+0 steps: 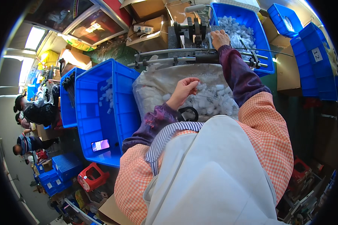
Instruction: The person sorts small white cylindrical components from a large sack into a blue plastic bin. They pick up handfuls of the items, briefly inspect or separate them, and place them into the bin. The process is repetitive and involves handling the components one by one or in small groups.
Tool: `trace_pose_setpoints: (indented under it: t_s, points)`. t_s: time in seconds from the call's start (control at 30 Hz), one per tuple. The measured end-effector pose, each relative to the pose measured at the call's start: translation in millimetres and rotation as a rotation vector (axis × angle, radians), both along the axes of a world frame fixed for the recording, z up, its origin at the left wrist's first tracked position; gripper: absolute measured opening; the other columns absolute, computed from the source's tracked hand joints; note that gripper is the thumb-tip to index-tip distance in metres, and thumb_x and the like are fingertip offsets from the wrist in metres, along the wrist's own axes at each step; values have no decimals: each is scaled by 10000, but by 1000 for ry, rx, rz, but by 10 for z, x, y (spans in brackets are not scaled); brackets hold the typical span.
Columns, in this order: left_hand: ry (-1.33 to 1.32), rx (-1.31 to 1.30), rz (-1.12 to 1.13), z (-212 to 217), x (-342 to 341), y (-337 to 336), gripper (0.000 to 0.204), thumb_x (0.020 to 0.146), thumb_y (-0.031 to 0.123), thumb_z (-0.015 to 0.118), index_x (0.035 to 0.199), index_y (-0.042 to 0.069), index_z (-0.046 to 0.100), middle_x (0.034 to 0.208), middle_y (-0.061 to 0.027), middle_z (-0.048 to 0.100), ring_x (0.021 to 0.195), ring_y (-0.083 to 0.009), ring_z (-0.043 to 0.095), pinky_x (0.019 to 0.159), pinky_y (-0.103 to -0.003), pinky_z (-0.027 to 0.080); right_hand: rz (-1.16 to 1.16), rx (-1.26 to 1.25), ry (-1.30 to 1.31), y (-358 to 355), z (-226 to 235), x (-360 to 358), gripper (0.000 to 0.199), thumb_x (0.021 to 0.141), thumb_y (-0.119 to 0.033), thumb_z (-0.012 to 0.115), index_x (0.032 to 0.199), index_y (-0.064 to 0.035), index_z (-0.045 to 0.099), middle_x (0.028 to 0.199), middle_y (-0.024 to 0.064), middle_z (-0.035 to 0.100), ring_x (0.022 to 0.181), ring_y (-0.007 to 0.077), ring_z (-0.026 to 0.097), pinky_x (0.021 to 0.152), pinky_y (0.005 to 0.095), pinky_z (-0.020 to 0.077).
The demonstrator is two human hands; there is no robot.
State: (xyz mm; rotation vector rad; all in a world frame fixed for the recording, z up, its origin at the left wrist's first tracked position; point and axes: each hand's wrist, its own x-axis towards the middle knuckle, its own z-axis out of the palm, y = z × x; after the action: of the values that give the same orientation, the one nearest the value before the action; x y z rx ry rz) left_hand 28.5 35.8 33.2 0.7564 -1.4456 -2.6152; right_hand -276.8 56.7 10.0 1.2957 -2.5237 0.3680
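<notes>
My left hand reaches into a clear plastic bag full of small translucent white plastic parts, fingers pinched on one or two of them. My right hand is stretched forward to a dark metal machine with long steel rails, fingers curled at its top edge beside a blue crate of the same white parts. Whether the right hand holds a part is hidden. Both arms wear purple sleeves over a checked orange apron.
A large blue crate on my left holds a few white parts and a phone. More blue crates stack at the right. Cardboard boxes stand behind the machine. Other people work at far left. A red container sits below.
</notes>
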Motion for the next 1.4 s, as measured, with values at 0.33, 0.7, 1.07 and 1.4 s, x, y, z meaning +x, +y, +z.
trace_pose_setpoints:
  t_s: [0.33, 0.7, 1.07, 1.4]
  points:
    - [-15, 5, -16, 9, -4, -2, 242, 861, 155, 581, 1053, 9, 565, 903, -20, 608, 684, -70, 541, 605, -214, 465, -10, 24, -64, -8, -5, 7, 193, 786, -165, 500, 958, -162, 588, 1013, 13, 589, 1056, 225, 470, 857, 394, 357]
    - [-15, -54, -26, 47, 1, -36, 294, 833, 81, 541, 1116, 0, 541, 963, -57, 583, 783, -113, 563, 689, -241, 475, -210, 107, -136, 48, 163, 32, 241, 797, -272, 531, 988, -189, 651, 1063, 9, 598, 1089, 219, 460, 935, 460, 244]
    - [21, -180, -70, 61, -31, -151, 352, 844, 76, 551, 1173, -38, 504, 1056, -108, 590, 908, -180, 608, 772, -263, 488, -195, 57, -139, 8, 120, 304, 289, 798, -329, 510, 967, -139, 647, 1062, 68, 553, 1091, 274, 404, 911, 452, 251]
    - [-34, -260, 19, 78, 3, -244, 307, 842, 106, 581, 1090, -70, 540, 965, -125, 626, 844, -193, 634, 741, -274, 509, -145, 45, -71, -138, 108, 458, 262, 780, -275, 507, 958, -134, 637, 1050, 84, 563, 1075, 261, 430, 908, 460, 251]
